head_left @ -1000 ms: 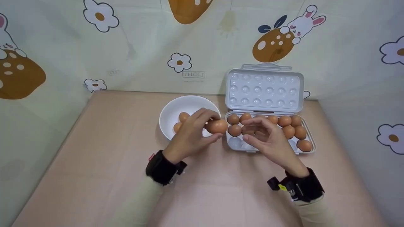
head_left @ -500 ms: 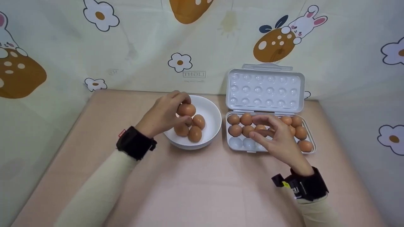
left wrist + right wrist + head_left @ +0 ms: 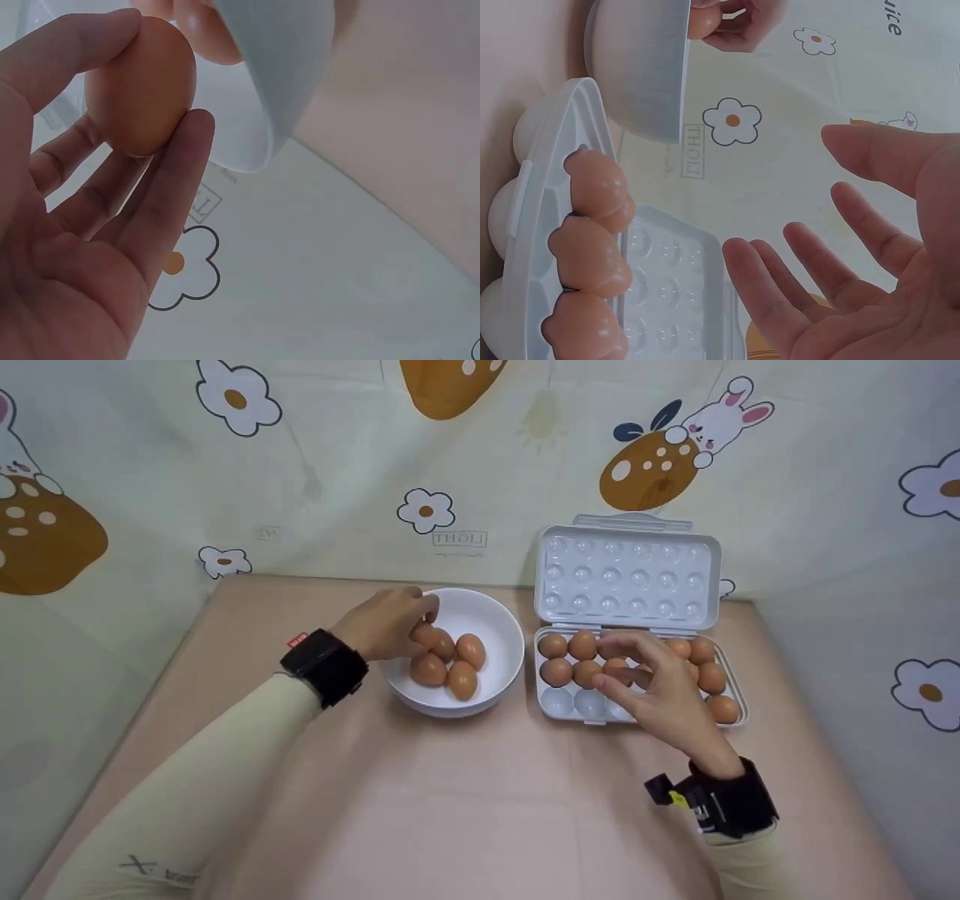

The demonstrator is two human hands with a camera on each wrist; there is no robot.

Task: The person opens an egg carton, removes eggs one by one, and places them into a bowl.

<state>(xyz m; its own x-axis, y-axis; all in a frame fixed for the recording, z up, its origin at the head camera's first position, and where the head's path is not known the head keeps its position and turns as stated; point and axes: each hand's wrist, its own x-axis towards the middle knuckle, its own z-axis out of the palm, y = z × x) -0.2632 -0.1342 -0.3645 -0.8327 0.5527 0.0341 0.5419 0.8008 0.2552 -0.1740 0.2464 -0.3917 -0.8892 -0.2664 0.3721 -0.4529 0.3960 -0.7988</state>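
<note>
Your left hand (image 3: 385,624) is over the left side of the white bowl (image 3: 501,649), its grip clamped on a brown egg (image 3: 142,86), thumb on one side and fingers on the other. That egg is at the bowl's mouth, above the four loose eggs (image 3: 463,681) lying together inside; whether it touches any of them, you cannot tell. Your right hand (image 3: 664,690) hangs over the egg carton (image 3: 556,703) with its grip apart, thumb and fingers spaced and holding nothing. The carton stands just right of the bowl on the bench (image 3: 487,780), its dimpled lid (image 3: 637,577) tipped up behind it. The carton's eggs (image 3: 556,672) sit in the back and middle rows, with one more at the right end of the front row; your right hand hides part of them. You wear a black band on each wrist, and a patterned backdrop (image 3: 330,472) rises behind the bench.
</note>
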